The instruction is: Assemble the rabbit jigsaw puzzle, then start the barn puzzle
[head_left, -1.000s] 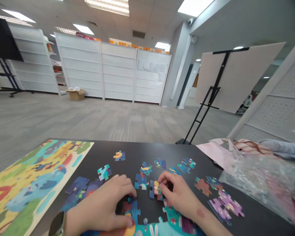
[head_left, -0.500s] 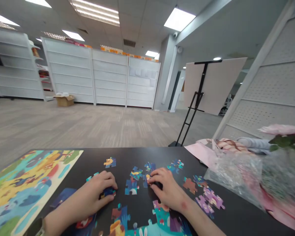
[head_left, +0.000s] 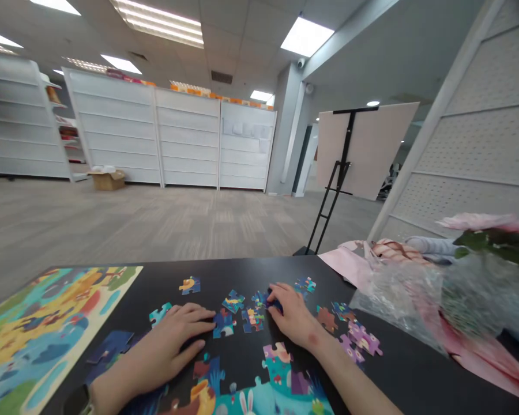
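Note:
Loose, brightly coloured puzzle pieces lie on a black table (head_left: 225,271). My left hand (head_left: 168,346) rests flat with its fingers stretched out, fingertips touching a blue piece (head_left: 223,324). My right hand (head_left: 290,314) reaches forward, its fingers curled on a dark blue piece (head_left: 271,301) among several others. A multicoloured piece (head_left: 252,318) sits between my hands. A joined section of puzzle (head_left: 259,389) with a white rabbit lies at the near edge.
A colourful picture board (head_left: 47,323) covers the table's left end. Purple pieces (head_left: 358,339) lie to the right. A clear plastic bag (head_left: 415,300), pink fabric (head_left: 350,262) and flowers (head_left: 488,230) crowd the right side. An easel (head_left: 341,167) stands beyond the table.
My right hand has reached farther forward onto the dark blue piece. My left hand has flattened out and slid right to the blue piece. The view has shifted slightly.

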The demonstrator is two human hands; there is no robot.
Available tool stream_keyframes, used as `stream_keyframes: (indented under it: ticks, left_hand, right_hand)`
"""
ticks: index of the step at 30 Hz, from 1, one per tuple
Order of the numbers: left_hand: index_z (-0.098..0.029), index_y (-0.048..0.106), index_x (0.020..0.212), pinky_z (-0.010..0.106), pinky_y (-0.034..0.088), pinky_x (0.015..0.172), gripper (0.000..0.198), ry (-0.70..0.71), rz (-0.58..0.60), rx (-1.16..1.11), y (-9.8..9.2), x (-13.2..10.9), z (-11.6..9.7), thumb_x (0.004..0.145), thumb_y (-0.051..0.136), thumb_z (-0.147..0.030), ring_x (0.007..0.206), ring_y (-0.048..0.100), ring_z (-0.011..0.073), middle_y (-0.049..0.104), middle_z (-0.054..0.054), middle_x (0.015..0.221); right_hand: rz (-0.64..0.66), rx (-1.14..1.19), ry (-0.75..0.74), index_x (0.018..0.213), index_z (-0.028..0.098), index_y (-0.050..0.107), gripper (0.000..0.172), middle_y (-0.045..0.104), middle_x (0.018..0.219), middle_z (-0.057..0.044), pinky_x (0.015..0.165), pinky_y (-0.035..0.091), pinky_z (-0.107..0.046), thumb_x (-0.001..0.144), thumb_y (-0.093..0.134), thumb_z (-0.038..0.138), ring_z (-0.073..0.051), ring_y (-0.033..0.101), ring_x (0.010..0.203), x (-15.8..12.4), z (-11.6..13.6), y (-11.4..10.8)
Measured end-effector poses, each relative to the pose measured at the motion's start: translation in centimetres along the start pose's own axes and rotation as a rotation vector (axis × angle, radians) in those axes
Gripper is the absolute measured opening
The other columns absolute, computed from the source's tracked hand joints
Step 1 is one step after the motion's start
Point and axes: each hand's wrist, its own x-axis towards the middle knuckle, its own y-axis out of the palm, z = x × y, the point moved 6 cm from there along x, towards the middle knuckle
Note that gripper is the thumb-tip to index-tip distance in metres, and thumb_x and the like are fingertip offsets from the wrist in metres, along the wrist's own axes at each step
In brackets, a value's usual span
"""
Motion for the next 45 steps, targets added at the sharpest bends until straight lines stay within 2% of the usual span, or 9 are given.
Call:
stream_keyframes:
  ticks: [7, 12, 17, 20, 24, 26, 34, 41, 45]
  left_hand:
    - [-0.028, 0.072, 0.115, 0.045, 0.046, 0.102, 0.027, -0.080, -0.140, 0.021, -0.6, -0.2, 2.3, 0.095, 0.054, -0.026, 0.120, 0.058, 0.0274, 0.068, 0.007, 0.129]
    - [-0.026, 0.070, 0.115, 0.043, 0.045, 0.106, 0.026, -0.090, -0.182, -0.061, -1.1, -0.3, 2.2, 0.094, 0.055, -0.022, 0.119, 0.058, 0.0248, 0.066, 0.007, 0.127]
    - [-0.026, 0.070, 0.112, 0.040, 0.044, 0.105, 0.023, -0.090, -0.184, -0.091, -2.2, -0.5, 2.0, 0.093, 0.058, -0.021, 0.117, 0.058, 0.0238, 0.066, 0.006, 0.123]
    - [-0.027, 0.069, 0.113, 0.041, 0.043, 0.107, 0.027, -0.074, -0.129, -0.104, -3.0, -1.0, 2.0, 0.086, 0.069, -0.024, 0.119, 0.056, 0.0251, 0.064, 0.006, 0.123]
    - [-0.034, 0.063, 0.129, 0.056, 0.034, 0.112, 0.066, -0.188, 0.050, -0.080, -3.0, -2.1, 3.6, 0.067, 0.086, -0.032, 0.135, 0.042, 0.0356, 0.053, 0.007, 0.141]
    - [-0.036, 0.060, 0.133, 0.060, 0.031, 0.112, 0.073, -0.266, 0.054, -0.038, -3.1, -2.5, 4.9, 0.065, 0.086, -0.034, 0.140, 0.036, 0.0387, 0.048, 0.008, 0.147]
    - [-0.029, 0.066, 0.126, 0.047, 0.041, 0.107, 0.046, -0.291, -0.165, 0.088, -3.8, -2.6, 8.6, 0.082, 0.073, -0.041, 0.128, 0.050, 0.0330, 0.059, 0.009, 0.137]
    - [-0.028, 0.064, 0.129, 0.041, 0.044, 0.109, 0.044, -0.272, -0.113, -0.020, -3.6, -3.2, 9.0, 0.087, 0.065, -0.039, 0.125, 0.058, 0.0286, 0.063, 0.006, 0.133]
    - [-0.026, 0.065, 0.127, 0.042, 0.046, 0.107, 0.041, -0.281, -0.140, 0.016, -3.5, -3.1, 9.5, 0.087, 0.060, -0.035, 0.122, 0.059, 0.0289, 0.064, 0.007, 0.132]
  right_hand:
    - [-0.031, 0.058, -0.011, 0.095, 0.022, 0.064, 0.023, 0.070, 0.102, -0.005, 0.093, 0.045, -0.039, 0.077, 0.057, 0.012, -0.024, 0.063, 0.104, 0.3, 1.0, -1.2]
    - [-0.060, 0.127, -0.034, 0.102, 0.021, 0.063, 0.030, 0.067, 0.104, -0.006, 0.092, 0.048, -0.036, 0.073, 0.056, 0.014, -0.022, 0.063, 0.100, 0.6, 1.1, -1.3]
    - [-0.132, 0.330, -0.053, 0.099, 0.021, 0.066, 0.022, 0.068, 0.099, -0.006, 0.082, 0.054, -0.035, 0.084, 0.051, 0.026, -0.021, 0.067, 0.088, 0.7, 0.8, -1.3]
    - [-0.136, 0.380, -0.055, 0.099, 0.022, 0.068, 0.022, 0.071, 0.100, -0.006, 0.083, 0.054, -0.035, 0.087, 0.052, 0.031, -0.021, 0.068, 0.090, 0.7, 0.7, -1.3]
    - [-0.118, 0.423, -0.026, 0.101, 0.021, 0.068, 0.024, 0.073, 0.101, -0.007, 0.082, 0.055, -0.035, 0.088, 0.051, 0.033, -0.022, 0.069, 0.091, 0.6, 0.6, -1.3]
    - [-0.128, 0.437, -0.016, 0.100, 0.021, 0.068, 0.024, 0.073, 0.099, -0.007, 0.082, 0.055, -0.035, 0.087, 0.052, 0.033, -0.022, 0.069, 0.091, 0.6, 0.6, -1.4]
    - [-0.154, 0.420, 0.011, 0.102, 0.020, 0.069, 0.026, 0.075, 0.096, -0.007, 0.078, 0.057, -0.034, 0.085, 0.052, 0.030, -0.020, 0.071, 0.086, 0.6, 0.3, -1.5]
    - [-0.223, 0.351, -0.011, 0.109, 0.022, 0.071, 0.038, 0.073, 0.117, -0.007, 0.102, 0.049, -0.042, 0.081, 0.045, 0.016, -0.023, 0.066, 0.112, 0.6, -0.4, -1.9]
    - [-0.218, 0.324, -0.024, 0.104, 0.022, 0.071, 0.036, 0.074, 0.108, -0.007, 0.095, 0.052, -0.040, 0.081, 0.045, 0.015, -0.022, 0.068, 0.104, 0.6, -0.3, -2.0]
